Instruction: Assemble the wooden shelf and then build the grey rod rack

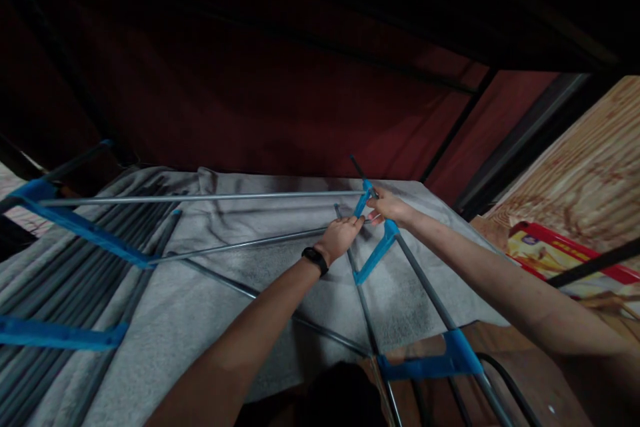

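Note:
My left hand (343, 238), with a black band on its wrist, is closed around the right end of a thin grey metal tube (270, 239). Beside it, my right hand (389, 208) pinches the blue plastic connector (361, 203) where the tubes meet. A second long tube (210, 197) runs from that connector to a blue bracket (85, 230) on the left. Nearer to me, another blue bracket (377, 257) joins two lengthwise tubes, and a further blue bracket (430, 363) sits at the bottom. My fingers partly hide the joint.
A grey blanket (320, 300) lies underneath. Many loose grey tubes (75, 280) are bundled at left, near a blue bracket (60, 335). Dark red cloth (280, 113) hangs behind, with black frame bars (460, 123). A red and yellow box (560, 257) lies at right.

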The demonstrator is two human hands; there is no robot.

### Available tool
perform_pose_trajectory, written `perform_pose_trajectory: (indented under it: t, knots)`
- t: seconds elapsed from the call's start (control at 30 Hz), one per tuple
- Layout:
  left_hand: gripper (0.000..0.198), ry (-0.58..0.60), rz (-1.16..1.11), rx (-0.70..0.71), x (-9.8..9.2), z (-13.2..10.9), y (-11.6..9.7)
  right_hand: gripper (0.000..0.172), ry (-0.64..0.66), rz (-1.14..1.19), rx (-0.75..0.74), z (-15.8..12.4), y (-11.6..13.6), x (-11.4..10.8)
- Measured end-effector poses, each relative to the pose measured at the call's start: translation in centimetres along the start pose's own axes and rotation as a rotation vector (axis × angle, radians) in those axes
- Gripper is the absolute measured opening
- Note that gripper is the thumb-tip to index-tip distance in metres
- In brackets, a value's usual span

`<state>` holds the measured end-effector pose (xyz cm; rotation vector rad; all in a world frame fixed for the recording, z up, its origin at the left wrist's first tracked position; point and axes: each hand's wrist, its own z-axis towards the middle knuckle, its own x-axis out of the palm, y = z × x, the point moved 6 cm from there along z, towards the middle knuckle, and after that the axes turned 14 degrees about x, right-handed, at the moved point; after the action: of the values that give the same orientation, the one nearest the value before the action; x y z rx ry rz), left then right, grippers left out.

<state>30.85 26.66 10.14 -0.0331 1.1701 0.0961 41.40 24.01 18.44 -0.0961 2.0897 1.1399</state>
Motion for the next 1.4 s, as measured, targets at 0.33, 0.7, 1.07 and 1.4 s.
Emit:
perform_pose_trajectory:
  t: [0.33,0.7,1.07,1.4]
  knots:
    - [0.056,0.221,-0.25,-0.112,5.3,-0.4,2.8,0.017,-0.037,-0.186,0.056,0.2,0.7,-1.3]
    - [0.043,0.2,-0.359,-0.16,8.9,-1.3,2.5,0.018,-0.103,-0.071,0.087,1.5,-0.5,-2.2]
    - [0.045,0.172,-0.359,-0.119,10.7,-0.8,2.7,0.022,-0.078,-0.084,0.073,2.0,-0.9,-2.1]
    - [0.045,0.222,-0.3,-0.164,10.3,-1.0,3.4,0.019,0.07,0.14,0.108,1.1,-0.5,-1.9]
